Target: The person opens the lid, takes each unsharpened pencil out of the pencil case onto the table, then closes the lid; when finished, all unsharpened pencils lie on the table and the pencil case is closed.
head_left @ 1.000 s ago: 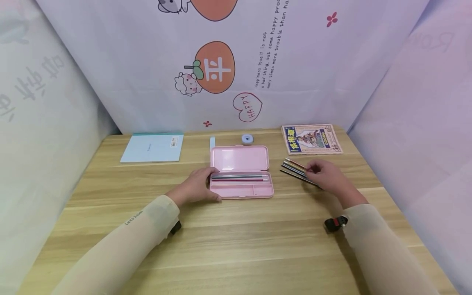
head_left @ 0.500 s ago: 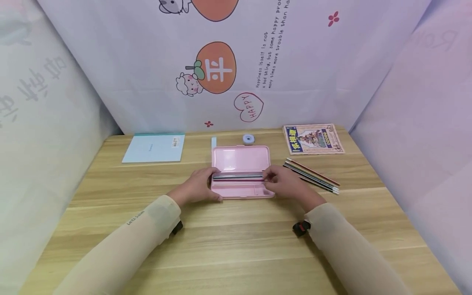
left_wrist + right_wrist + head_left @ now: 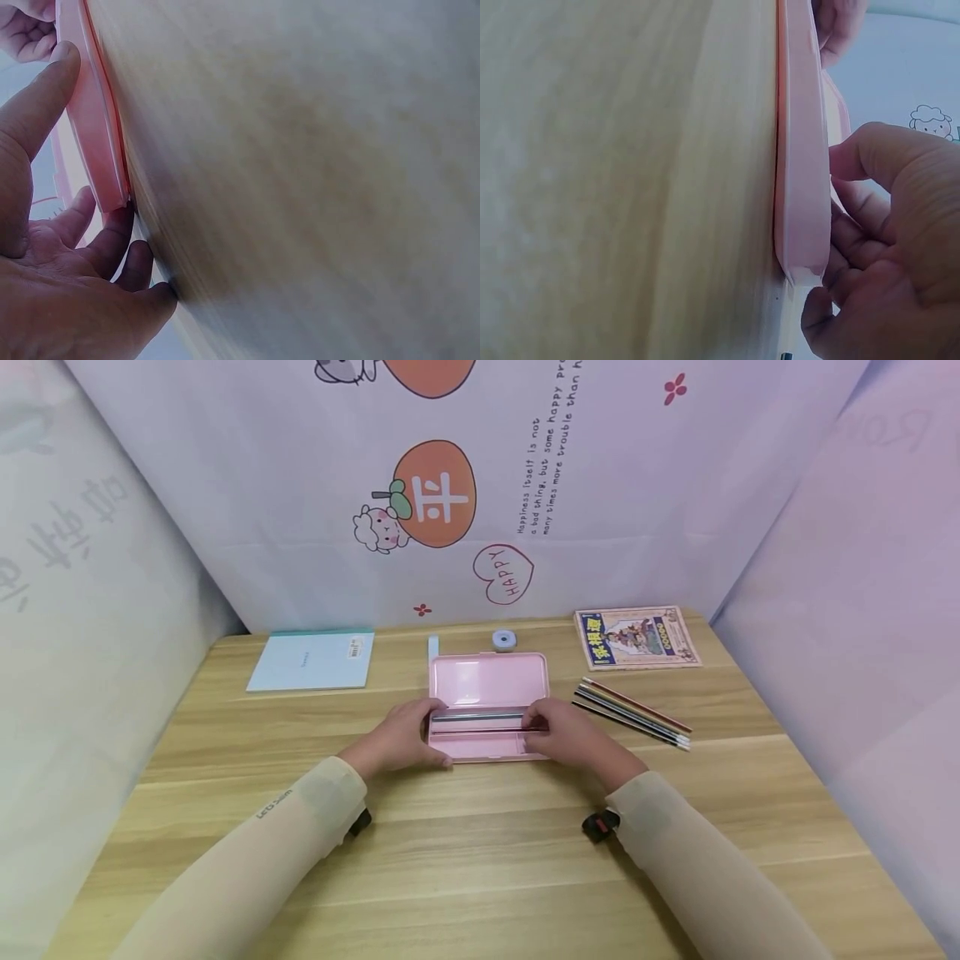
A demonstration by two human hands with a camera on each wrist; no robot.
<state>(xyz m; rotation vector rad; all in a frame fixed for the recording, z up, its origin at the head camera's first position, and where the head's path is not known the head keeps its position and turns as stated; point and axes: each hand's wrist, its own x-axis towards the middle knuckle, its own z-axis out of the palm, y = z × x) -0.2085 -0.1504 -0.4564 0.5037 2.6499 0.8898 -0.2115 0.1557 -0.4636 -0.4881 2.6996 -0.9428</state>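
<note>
A pink pencil case [image 3: 474,746] lies with its lid raised in the head view. My left hand [image 3: 400,739] grips its left end, thumb along the front wall, as the left wrist view also shows. Inside lie a dark green pencil [image 3: 477,717] and a dark red pencil [image 3: 477,730], both lengthwise. My right hand [image 3: 567,737] is over the case's right end, and its thumb and finger pinch the red pencil's end; the fingertips are partly hidden. In the right wrist view, curled fingers [image 3: 859,217] stand beside the case wall [image 3: 806,150].
Several pencils [image 3: 633,714] lie together on the table right of the case. Behind the case are a blue-white round item [image 3: 504,641] and a light blue strip [image 3: 433,646]. A pale blue notebook [image 3: 311,660] lies back left, an illustrated book [image 3: 637,639] back right.
My right hand has come left from the loose pencils to the case. The red pencil inside has shifted slightly toward the front. My left hand keeps its hold on the case.
</note>
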